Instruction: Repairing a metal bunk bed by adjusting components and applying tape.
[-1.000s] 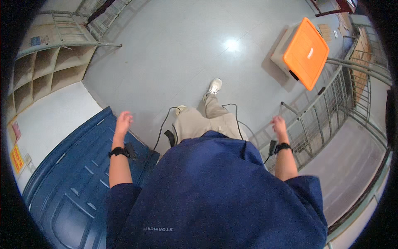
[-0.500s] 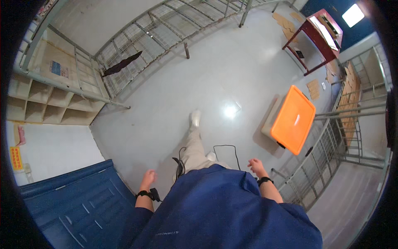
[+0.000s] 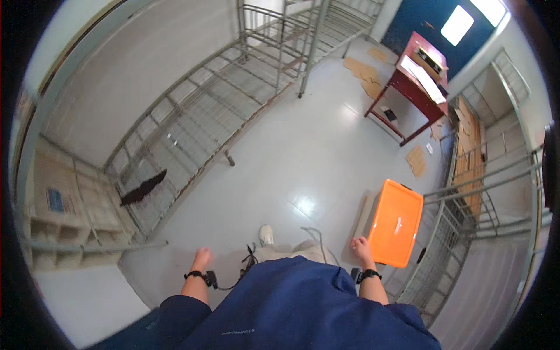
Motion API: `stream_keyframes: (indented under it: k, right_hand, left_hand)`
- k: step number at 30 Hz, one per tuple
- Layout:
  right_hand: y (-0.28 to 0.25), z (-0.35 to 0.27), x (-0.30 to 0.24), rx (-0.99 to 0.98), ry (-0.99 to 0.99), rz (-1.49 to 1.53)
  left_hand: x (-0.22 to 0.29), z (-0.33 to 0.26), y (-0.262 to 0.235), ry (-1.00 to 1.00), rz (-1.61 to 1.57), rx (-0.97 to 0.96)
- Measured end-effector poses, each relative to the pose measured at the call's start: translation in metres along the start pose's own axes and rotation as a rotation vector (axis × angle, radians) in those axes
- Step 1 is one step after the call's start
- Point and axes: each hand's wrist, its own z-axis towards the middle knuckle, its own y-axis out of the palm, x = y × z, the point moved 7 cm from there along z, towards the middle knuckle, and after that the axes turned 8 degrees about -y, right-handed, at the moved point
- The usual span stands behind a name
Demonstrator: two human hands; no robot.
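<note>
1. My left fingers (image 3: 205,253) hang in the air over the floor (image 3: 280,175). They are blurred, so I cannot tell how wide or narrow they are. A black band with a small dark unit sits on that wrist.
2. My right fingers (image 3: 357,242) look loosely bent. I cannot tell how wide the gap between them is. That wrist wears a black band too.
3. The box with the orange lid (image 3: 398,221) stands on the floor ahead of me to the right, lid on. From up here my right fingers overlap its near left side; whether they touch it, I cannot tell.
4. Just right of the box is a grey metal bed frame (image 3: 434,267) with a mesh side.
5. Farther ahead on the right stands a dark red bench (image 3: 438,109), with white sheets (image 3: 423,80) and an open carton (image 3: 430,60) on top.
6. Flat pieces of cardboard (image 3: 416,161) lie on the floor between the bench and the box.
7. Ahead to my left runs a long metal bed (image 3: 204,122), a dark cloth (image 3: 143,188) draped near its closer end.
8. Below me, one pale shoe (image 3: 266,234) shows, and a looping cable (image 3: 318,235) near my trousers.
</note>
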Motion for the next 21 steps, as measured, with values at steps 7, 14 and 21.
stream_keyframes:
  k: [7, 14, 21]
  right_hand:
    - [0.012, 0.053, -0.009, 0.059, 0.129, 0.013]
    - [-0.016, 0.113, 0.057, -0.262, 0.067, -0.287]
    - [-0.094, 0.294, -0.081, 0.214, 0.237, 0.129]
  left_hand:
    - [0.309, 0.050, 0.125, 0.340, 0.240, -0.195]
    - [0.452, 0.031, 0.216, 0.834, 0.730, -0.174]
    - [0.647, 0.024, 0.271, 0.827, 0.661, -0.145]
